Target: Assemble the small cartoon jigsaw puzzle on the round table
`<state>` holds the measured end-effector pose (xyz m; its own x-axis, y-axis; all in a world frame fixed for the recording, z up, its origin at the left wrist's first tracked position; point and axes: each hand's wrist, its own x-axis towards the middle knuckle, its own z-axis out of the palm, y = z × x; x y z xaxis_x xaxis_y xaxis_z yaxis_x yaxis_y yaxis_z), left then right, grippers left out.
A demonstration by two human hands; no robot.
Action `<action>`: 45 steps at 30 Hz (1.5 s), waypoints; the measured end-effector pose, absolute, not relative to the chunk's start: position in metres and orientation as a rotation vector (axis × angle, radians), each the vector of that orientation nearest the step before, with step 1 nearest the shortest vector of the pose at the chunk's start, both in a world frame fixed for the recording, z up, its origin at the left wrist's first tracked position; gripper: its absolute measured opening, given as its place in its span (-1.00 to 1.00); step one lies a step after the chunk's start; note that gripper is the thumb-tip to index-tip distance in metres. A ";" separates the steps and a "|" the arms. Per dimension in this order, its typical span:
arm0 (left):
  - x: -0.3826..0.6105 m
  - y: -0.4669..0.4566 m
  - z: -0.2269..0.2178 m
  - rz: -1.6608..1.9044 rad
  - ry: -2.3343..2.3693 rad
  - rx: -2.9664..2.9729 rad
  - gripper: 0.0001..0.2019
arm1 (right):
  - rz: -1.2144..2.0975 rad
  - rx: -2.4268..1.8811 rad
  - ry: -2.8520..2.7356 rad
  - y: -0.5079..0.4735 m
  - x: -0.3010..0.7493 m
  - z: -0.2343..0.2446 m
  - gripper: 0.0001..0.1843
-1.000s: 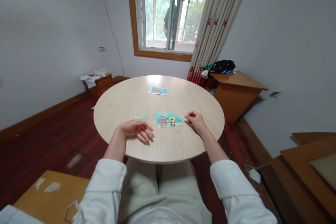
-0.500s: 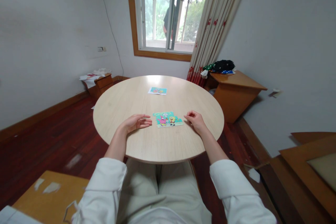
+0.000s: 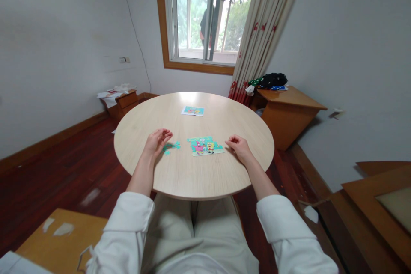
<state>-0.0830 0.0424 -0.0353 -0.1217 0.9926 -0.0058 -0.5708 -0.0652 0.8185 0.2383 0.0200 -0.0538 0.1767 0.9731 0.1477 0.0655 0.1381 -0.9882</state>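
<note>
A partly joined cartoon jigsaw puzzle (image 3: 205, 146) lies flat near the front of the round table (image 3: 195, 180), its upper right edge uneven. To its left are several loose teal puzzle pieces (image 3: 171, 147). My left hand (image 3: 159, 140) is raised beside these pieces, palm turned inward and fingers open, with nothing visible in it. Just right of the puzzle rests my right hand (image 3: 238, 145), its fingers curled together; whatever they may pinch is hidden.
A printed picture sheet (image 3: 192, 111) with the same cartoon lies farther back on the table. Beyond are a window (image 3: 208, 17) and a curtain (image 3: 257, 34). A wooden cabinet (image 3: 289, 111) with cloths stands at right, a yellow board (image 3: 58, 235) at lower left.
My left hand has lifted and turned palm inward, moving slightly away, so the loose pieces beneath it now show. My right hand and the joined puzzle have stayed put.
</note>
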 end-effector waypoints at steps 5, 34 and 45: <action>-0.088 0.046 -0.034 1.675 0.823 0.493 -0.86 | 0.935 -1.231 -1.194 0.020 0.239 -0.054 -0.60; -0.099 0.048 -0.041 1.853 1.252 0.550 -0.62 | 0.942 -1.219 -1.170 0.022 0.235 -0.055 -0.60; -0.099 0.047 -0.039 1.856 1.275 0.460 -0.74 | 0.941 -1.235 -1.184 0.022 0.235 -0.053 -0.60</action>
